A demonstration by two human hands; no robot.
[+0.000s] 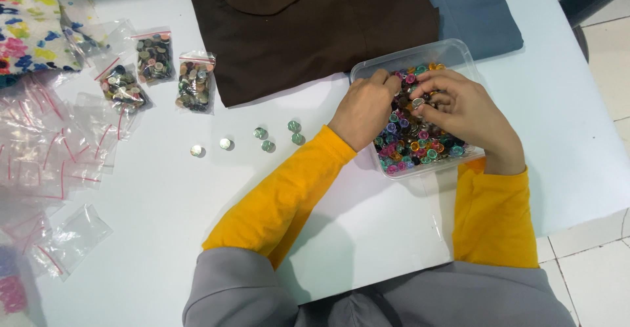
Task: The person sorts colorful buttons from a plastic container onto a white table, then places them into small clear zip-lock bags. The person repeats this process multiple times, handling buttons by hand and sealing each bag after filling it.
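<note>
Both hands pinching, prob. buttons, in clear tub.

White table; pale tiled floor at right; even, bright light; soft shadows.

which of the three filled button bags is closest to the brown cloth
The rightmost filled bag, nearly at the brown cloth's left edge. The other two lie farther left, toward the floral fabric.
</note>
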